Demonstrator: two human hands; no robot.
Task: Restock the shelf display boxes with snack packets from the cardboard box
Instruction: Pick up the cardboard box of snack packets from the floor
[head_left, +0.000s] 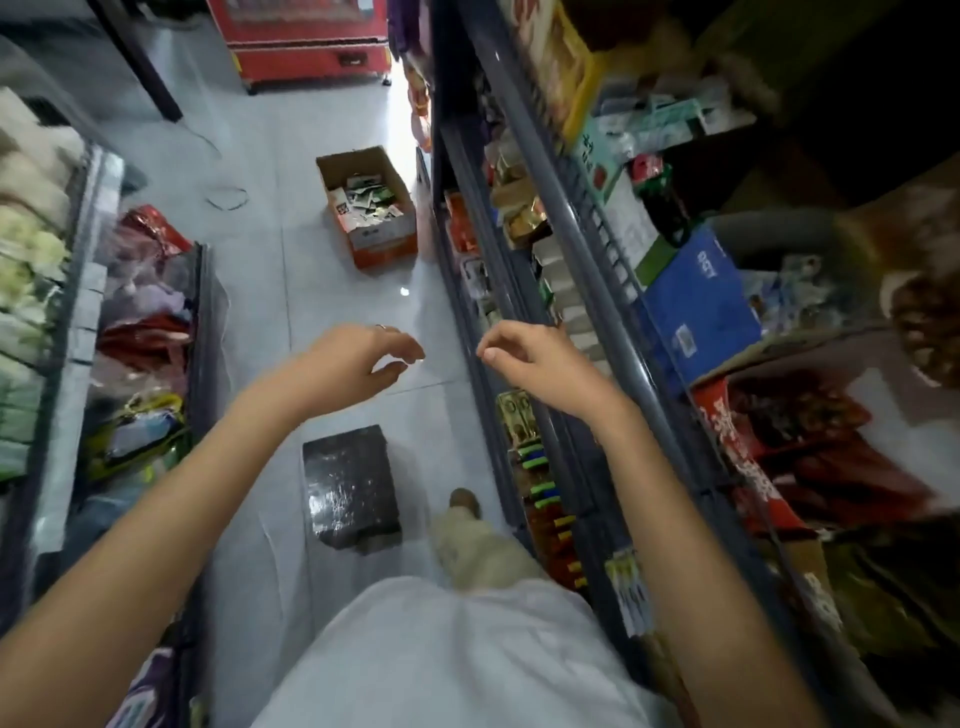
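An open cardboard box with orange sides stands on the aisle floor ahead, holding several small snack packets. Both my arms reach forward over the floor, well short of the box. My left hand hangs with loosely curled fingers and holds nothing. My right hand is likewise loosely curled and empty, close to the edge of the right-hand shelf. A blue display box and a red one sit on that shelf among blurred goods.
Shelves line both sides of a narrow aisle; bagged goods fill the left shelf. A dark flat box lies on the floor near my foot. A red cabinet closes the far end. A loose cable lies on the tiles.
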